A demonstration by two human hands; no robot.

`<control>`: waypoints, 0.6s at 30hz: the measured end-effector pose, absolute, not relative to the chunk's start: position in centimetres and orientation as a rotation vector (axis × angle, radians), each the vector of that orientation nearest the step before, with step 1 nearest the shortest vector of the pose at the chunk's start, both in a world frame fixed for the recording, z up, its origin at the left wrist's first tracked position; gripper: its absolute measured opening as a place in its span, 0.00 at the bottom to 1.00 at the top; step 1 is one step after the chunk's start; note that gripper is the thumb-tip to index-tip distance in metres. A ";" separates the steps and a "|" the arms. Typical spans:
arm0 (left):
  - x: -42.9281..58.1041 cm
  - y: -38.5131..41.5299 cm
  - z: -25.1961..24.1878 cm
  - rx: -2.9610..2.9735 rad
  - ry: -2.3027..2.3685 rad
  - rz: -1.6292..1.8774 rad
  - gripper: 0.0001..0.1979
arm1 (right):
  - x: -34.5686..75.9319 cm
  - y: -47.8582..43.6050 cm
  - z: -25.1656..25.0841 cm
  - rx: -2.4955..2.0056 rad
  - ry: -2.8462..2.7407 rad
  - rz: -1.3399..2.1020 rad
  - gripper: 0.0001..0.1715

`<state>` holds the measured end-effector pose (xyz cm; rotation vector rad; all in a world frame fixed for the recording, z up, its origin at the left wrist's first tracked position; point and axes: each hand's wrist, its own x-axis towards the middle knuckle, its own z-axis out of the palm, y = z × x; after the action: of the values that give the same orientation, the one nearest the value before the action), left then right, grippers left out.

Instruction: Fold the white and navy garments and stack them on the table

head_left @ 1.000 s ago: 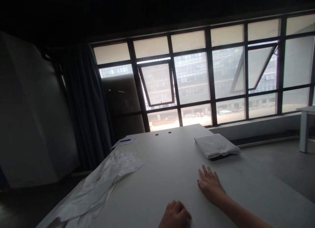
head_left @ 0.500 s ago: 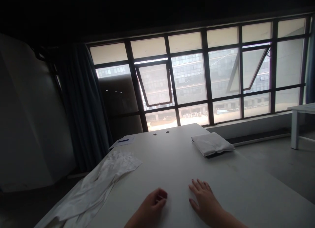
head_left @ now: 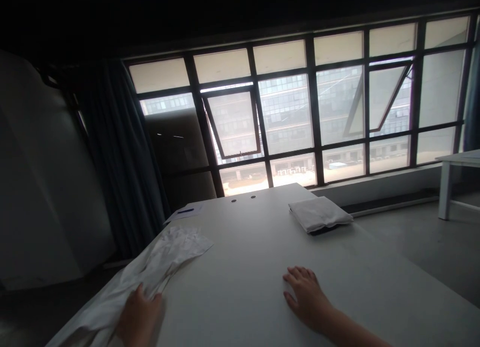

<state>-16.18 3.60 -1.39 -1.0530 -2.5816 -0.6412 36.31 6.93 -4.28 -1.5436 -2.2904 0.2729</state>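
A crumpled white cloth (head_left: 176,244) stretches along the left side of the white table (head_left: 240,267). My left hand (head_left: 139,314) is at the near part of this cloth, slightly blurred, with thumb and forefinger apart; whether it touches the fabric I cannot tell. To the right, my right hand (head_left: 305,292) rests palm down on the bare tabletop, fingers stretched forward and thumb out, holding nothing. Beyond it lies a folded white cloth (head_left: 320,213) with a dark layer showing under its near edge.
Paper (head_left: 182,214) with a dark blue pen (head_left: 185,211) on it lies at the far left of the table. Two round holes mark the far end. A dark curtain (head_left: 127,152) hangs at left, windows stand behind, and another white table (head_left: 446,187) is at right.
My left hand has swung left from the middle of the table to the crumpled cloth, and its fingers have opened. My right hand stays nearly in place on the tabletop.
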 end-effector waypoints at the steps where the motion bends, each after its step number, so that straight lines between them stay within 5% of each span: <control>1: -16.7 3.6 -1.7 -1.113 -2.638 -0.551 0.30 | 36.3 6.9 -4.3 -1.542 -2.293 0.274 0.25; 7: -16.6 3.7 -2.0 -1.233 -2.617 -0.342 0.21 | 36.5 7.0 -4.3 -1.532 -2.288 0.283 0.26; 18: -7.0 3.9 1.3 -1.611 -1.849 -0.751 0.21 | 36.3 6.7 -4.1 -1.531 -2.240 0.293 0.27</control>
<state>-7.01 3.88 1.32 -1.6115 -1.8485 -0.7515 36.30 6.71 -4.11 -1.5307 -2.2401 0.2932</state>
